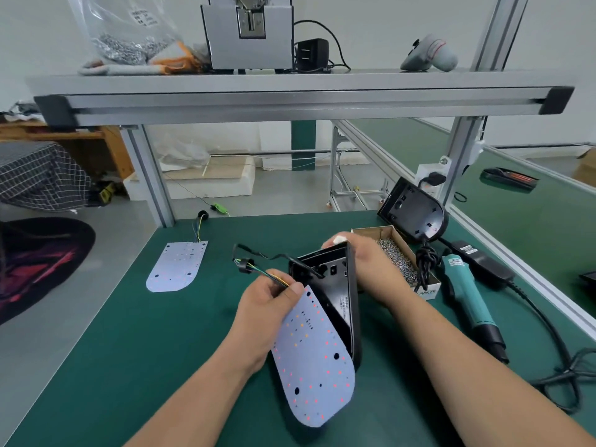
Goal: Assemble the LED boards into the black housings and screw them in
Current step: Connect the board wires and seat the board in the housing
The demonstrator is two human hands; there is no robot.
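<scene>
On our green desk [161,350], dead centre, we've got the black housing [350,304] tipped up on edge, with our right hand [367,262] wrapped round its top end. The LED board [316,366] leans at its open side, and our left hand [267,304] is pinching the board's top by the wires. From there, the second housing [416,214] is at 2 o'clock, the spare LED board [177,267] lies flat at 10, and the electric screwdriver [467,295] is at 3. The box of screws [396,259] sits between the screwdriver and our right hand.
</scene>
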